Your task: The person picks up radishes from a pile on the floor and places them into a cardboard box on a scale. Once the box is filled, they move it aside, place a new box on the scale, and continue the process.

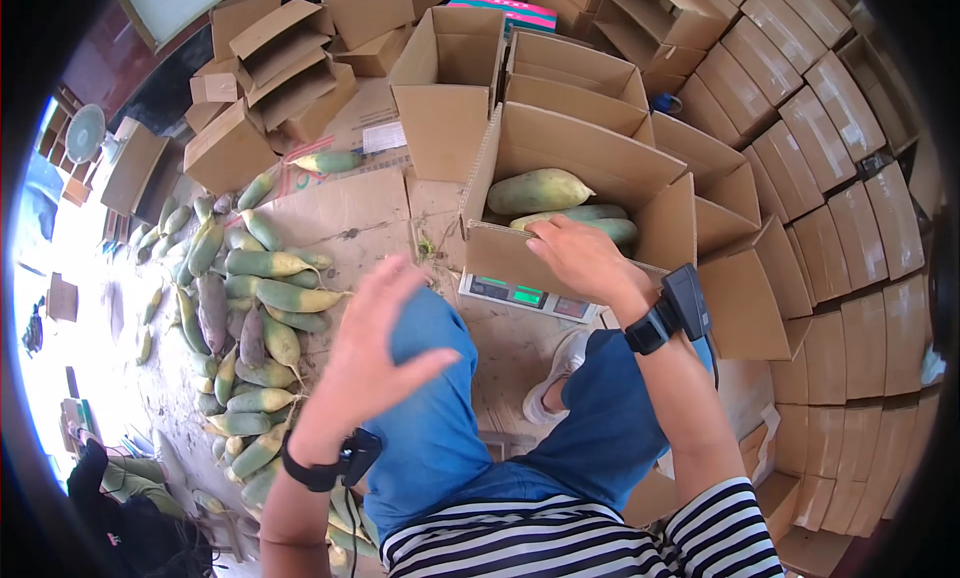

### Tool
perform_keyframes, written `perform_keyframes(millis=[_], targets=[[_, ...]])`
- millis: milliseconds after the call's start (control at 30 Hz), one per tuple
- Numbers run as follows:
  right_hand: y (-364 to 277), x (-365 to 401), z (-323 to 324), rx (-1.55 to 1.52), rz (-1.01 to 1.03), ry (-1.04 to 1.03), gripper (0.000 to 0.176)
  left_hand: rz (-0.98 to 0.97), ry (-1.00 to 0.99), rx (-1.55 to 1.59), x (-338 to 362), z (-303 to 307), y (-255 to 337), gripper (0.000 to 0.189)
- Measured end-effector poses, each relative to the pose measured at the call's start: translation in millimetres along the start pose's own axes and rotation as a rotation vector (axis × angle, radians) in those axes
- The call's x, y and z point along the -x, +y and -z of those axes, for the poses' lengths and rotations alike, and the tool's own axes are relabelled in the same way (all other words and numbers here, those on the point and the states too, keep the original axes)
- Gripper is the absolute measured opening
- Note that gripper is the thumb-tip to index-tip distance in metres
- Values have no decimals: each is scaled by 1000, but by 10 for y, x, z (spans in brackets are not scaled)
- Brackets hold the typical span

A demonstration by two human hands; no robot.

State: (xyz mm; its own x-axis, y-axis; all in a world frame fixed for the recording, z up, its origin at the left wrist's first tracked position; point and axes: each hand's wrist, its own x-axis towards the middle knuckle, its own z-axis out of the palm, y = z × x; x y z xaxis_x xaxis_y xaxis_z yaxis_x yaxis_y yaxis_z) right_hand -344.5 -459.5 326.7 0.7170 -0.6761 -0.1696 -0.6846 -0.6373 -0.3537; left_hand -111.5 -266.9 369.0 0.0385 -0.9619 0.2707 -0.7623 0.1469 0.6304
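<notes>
1. Over the front wall of the open box [580,163], the right hand [588,258] lies palm down. Its fingers are loosely spread and a little bent, touching the cardboard rim and gripping nothing.
2. Inside the open box, just behind that hand, lie a few long green vegetables [540,191], with a pale, plump one on top of the others.
3. Under the box, showing at its front edge, sits a flat scale [525,296] with lit green digits.
4. Left of the box and nearer the person, the left hand [385,338] hangs in the air above a knee in blue trousers. It is spread wide, blurred and empty.
5. Further left of the box, a floor pile [245,308] of the same vegetables lies on and beside flattened cardboard.
6. Behind the box stand empty cartons [445,88] with their flaps up.
7. Right of the box, closed cartons [840,178] are stacked in rows.
8. Nearer the person than the box, each wrist wears a black wristband [655,330] carrying a small device.
</notes>
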Motion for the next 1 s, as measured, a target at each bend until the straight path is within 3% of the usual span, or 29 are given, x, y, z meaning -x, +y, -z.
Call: perform_keyframes(millis=[33, 100, 167, 233, 300, 367, 467, 567, 667, 700, 800, 900, 1000], targets=[[-11, 1, 10, 0, 5, -4, 35, 101, 62, 343, 13, 76, -93, 58], [-34, 1, 22, 1, -26, -25, 36, 441, 309, 668, 64, 313, -192, 54], [-41, -3, 31, 9, -32, -20, 36, 487, 471, 505, 257, 334, -639, 54], [-44, 15, 44, 16, -32, -11, 36, 662, 401, 355, 656, 196, -1192, 50], [-68, 20, 28, 7, 41, 214, 36, 846, 242, 250, 1252, -122, -1760, 48], [-106, -18, 81, -25, 168, 376, 33, 908, 161, 48, 1738, -456, -1931, 49], [-265, 4, 135, -157, 163, 398, 30, 1074, 110, 201, 2494, -992, -2416, 53], [-327, -14, 101, -169, 208, 349, 27, 1241, 137, 265, 2701, -1163, -2498, 51], [-354, -57, 77, -126, 242, 331, 26, 1499, 374, 481, 2544, -1016, -2459, 41], [-363, -64, 75, -102, 245, 326, 26, 1503, 377, 481, 2600, -1026, -2578, 41], [-417, -86, 100, -119, 192, 324, 25, 1275, 407, 154, 3003, -1200, -3436, 34], [-413, -117, 121, -88, 175, 314, 25, 1203, 454, 31, 2590, -847, -3398, 37], [-430, -136, 153, -107, 147, 287, 27, 1166, 477, 111, 2090, -626, -3432, 40]])
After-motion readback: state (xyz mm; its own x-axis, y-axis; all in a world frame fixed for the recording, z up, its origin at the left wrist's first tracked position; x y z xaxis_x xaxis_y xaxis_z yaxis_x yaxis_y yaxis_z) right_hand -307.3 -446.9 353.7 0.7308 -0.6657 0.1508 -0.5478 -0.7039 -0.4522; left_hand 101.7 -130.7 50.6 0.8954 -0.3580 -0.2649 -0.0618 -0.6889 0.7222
